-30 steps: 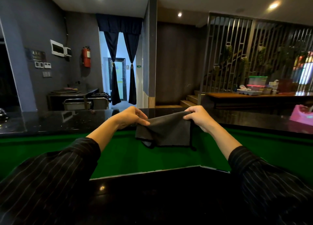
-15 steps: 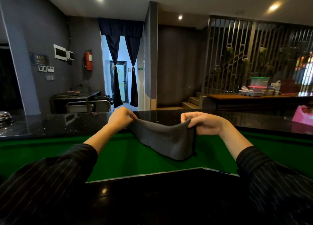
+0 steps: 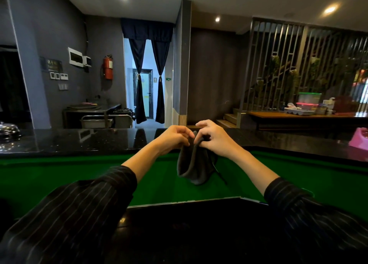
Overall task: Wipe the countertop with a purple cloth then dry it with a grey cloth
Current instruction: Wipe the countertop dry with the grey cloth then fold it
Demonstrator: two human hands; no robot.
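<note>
Two hands meet dead centre of the head view, knuckles almost touching. The left hand (image 3: 173,138) and right hand (image 3: 215,139) both have their fingers curled in tight, pinching the top edge of the grey cloth (image 3: 195,166) between them. So that's a narrow grip on both sides, each holding the cloth. The cloth hangs straight down from the fingers toward 6 o'clock, bunched and doubled over, in front of the green surface (image 3: 79,176). Can't tell if its bottom end touches the green or just dangles over it. A thin dark thread trails off its lower right side.

Shiny black countertop (image 3: 79,140) runs across behind the hands from 9 to 3 o'clock, and the cloth isn't lying on it. A metal dome lid (image 3: 9,131) sits on it way out at 9 o'clock, and something pink (image 3: 358,140) is at 3 o'clock. A red fire extinguisher (image 3: 108,67) is on the wall around 10 o'clock, with dark curtains (image 3: 139,80) near 12. Striped dark sleeves (image 3: 79,214) fill the bottom corners.
</note>
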